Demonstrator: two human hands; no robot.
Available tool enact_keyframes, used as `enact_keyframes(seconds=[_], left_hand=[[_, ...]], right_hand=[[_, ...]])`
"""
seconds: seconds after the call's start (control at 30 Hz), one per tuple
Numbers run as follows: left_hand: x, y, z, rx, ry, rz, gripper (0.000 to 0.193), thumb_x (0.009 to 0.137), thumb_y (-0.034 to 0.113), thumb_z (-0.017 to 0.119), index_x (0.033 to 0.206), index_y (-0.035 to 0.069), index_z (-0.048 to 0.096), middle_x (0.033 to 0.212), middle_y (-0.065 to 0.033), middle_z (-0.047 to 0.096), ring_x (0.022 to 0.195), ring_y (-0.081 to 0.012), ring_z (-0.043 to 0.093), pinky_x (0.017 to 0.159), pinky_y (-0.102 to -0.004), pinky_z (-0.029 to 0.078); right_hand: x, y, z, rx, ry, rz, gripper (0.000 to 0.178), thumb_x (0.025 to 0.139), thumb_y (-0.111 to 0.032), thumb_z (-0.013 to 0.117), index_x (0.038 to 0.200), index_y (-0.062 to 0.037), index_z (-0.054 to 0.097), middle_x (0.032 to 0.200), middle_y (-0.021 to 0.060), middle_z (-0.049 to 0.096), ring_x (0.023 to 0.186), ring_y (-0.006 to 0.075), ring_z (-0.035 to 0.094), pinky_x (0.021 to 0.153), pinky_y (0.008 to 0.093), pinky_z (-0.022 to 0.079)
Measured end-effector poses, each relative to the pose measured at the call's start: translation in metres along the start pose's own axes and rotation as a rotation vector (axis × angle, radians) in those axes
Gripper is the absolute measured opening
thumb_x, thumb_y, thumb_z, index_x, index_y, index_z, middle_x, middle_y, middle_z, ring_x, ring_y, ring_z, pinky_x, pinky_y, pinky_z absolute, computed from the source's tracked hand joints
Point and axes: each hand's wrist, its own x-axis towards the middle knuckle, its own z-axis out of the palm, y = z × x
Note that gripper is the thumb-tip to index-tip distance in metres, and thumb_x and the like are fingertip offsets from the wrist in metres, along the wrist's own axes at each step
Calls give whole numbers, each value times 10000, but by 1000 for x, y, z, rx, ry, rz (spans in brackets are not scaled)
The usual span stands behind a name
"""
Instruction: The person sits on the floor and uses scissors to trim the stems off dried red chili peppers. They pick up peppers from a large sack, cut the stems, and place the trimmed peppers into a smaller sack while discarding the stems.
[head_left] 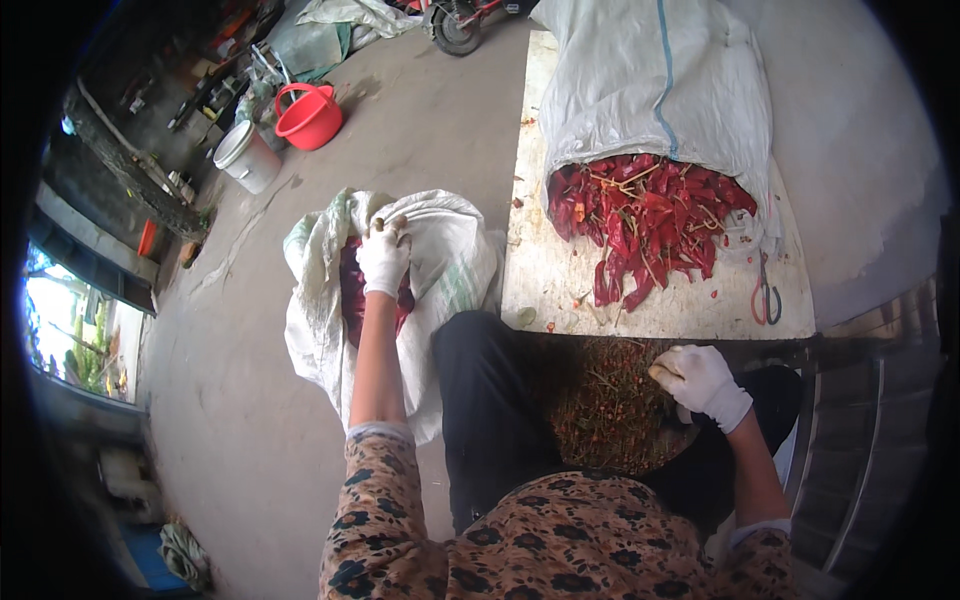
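Red dried chillies point(648, 222) spill from the mouth of a large white woven sack point(655, 75) with a thin blue stripe, lying on the pale worktop point(560, 285). From the head view I judge much is left: that heap looks barely thinned, and red-handled scissors point(766, 297) lie beside it. My left hand point(383, 258), in a white glove, reaches into a second white sack point(440, 250) on the floor, fingers closed around something small at its rim, with dark red chillies inside. My right hand point(702, 383), gloved too, is loosely curled over a mound of stems and scraps point(600, 400) in my lap. I see no readable labels.
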Motion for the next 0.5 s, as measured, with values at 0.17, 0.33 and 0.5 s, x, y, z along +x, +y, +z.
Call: enact_keyframes(seconds=[0.17,0.33,0.5], left_hand=[[34,0,34,26,-236,-197,318,952,441,644,1160,250,789,1082,-165,773,1046,-383,731,935,-493,562],[-31,-45,16,-55,266,-91,236,959,268,659,1119,144,780,1160,-103,743,1060,-334,704,926,-463,551],[-83,-47,-32,196,-127,-185,353,963,302,672,1312,249,694,1490,-136,574,1243,-380,621,1027,-523,521]], right_hand=[[4,6,10,-3,-67,-60,305,976,-352,631,920,-83,764,856,137,728,831,348,712,737,461,564],[11,29,-21,82,29,-38,265,963,-299,650,971,-67,778,887,157,731,824,355,708,751,466,553],[43,67,-49,125,195,34,282,982,-301,640,1029,-55,768,930,188,727,875,394,697,788,487,545]])
